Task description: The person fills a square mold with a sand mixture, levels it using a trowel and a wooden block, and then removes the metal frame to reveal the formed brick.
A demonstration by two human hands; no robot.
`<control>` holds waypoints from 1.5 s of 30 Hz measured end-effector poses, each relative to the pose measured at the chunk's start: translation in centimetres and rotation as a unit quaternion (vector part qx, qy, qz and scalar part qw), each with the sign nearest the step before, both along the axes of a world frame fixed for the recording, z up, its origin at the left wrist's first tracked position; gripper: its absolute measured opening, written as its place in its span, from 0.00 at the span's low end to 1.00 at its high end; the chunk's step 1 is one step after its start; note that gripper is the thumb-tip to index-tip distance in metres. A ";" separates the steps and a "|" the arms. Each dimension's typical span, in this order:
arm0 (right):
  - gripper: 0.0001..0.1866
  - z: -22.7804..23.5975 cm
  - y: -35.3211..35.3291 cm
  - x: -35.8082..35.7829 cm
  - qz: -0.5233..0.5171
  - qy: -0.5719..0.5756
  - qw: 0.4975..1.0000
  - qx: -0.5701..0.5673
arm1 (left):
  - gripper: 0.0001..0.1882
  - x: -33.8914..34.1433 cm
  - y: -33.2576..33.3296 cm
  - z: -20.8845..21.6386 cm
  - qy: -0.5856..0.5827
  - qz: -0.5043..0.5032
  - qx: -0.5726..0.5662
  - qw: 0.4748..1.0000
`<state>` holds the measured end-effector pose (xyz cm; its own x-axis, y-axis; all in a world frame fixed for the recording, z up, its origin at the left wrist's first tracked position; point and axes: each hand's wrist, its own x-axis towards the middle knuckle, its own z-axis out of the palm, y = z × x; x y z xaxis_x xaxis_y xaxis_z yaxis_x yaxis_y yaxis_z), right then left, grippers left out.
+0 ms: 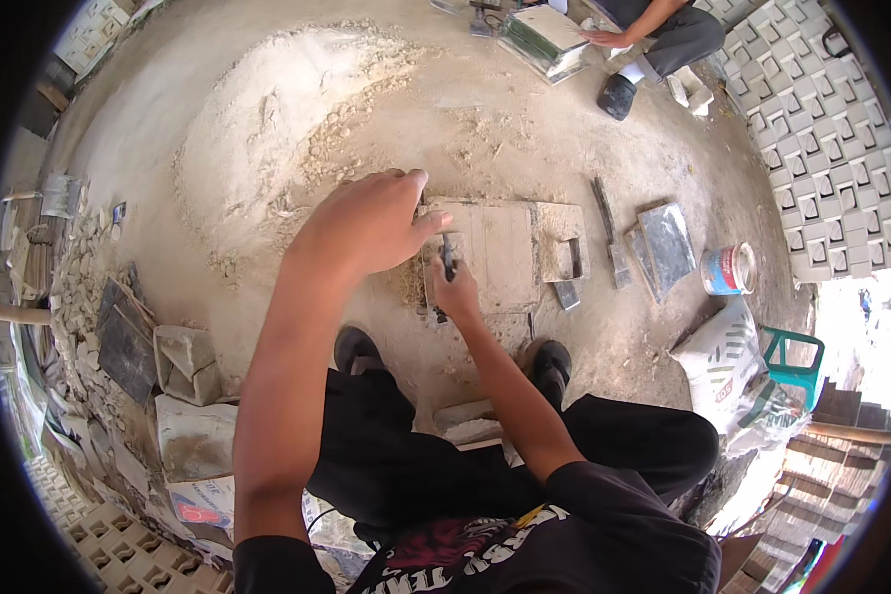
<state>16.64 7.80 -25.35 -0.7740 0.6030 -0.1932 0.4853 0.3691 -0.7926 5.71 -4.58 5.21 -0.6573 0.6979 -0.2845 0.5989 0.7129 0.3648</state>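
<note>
A flat rectangular block mould (500, 223), coated in pale cement dust, lies on the ground in front of my feet. My left hand (376, 223) is over its far left corner, thumb stretched toward the mould and apart from the fingers. The fingertips are partly turned away, and whether they touch the mould I cannot tell. Lower down, my right hand (455, 292) is closed around a short dark tool handle (448, 257) at the mould's left side. The working end of that tool is hard to make out. Crumbly grey mix lies along this side.
A pale powder heap (277, 109) spreads beyond my left hand. Right of the mould lie a long-handled scraper (612, 238), dark plates (663, 247), a bucket (730, 269), a white sack (718, 361) and a green stool (794, 361). Another person's hand (609, 38) rests at a second mould (544, 42).
</note>
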 end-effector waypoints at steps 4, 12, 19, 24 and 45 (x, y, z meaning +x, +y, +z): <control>0.29 -0.6 1.4 0.2 -0.013 -0.007 0.999 -0.028 | 0.33 0.2 0.2 0.4 0.007 -0.005 0.026 1.000; 0.29 2.5 -1.3 -1.3 -0.027 0.050 0.992 0.108 | 0.32 0.4 -0.2 0.8 0.003 -0.014 0.026 1.000; 0.29 3.1 0.2 -4.3 -0.007 -0.015 1.000 -0.010 | 0.33 -0.3 -1.8 0.3 0.002 0.019 -0.001 1.000; 0.30 0.9 0.8 -3.7 -0.034 0.000 0.999 0.033 | 0.33 0.1 -1.4 1.3 -0.006 0.007 0.035 0.999; 0.33 5.1 3.6 -5.7 -0.037 0.019 0.999 0.030 | 0.31 -0.7 -0.4 -0.2 0.011 0.019 0.007 1.000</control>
<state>10.96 11.43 -20.24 -0.7329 0.6685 -0.1263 0.4836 0.3814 -0.7878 5.00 -5.00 5.00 -0.6896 0.6761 -0.2594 0.5793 0.7300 0.3626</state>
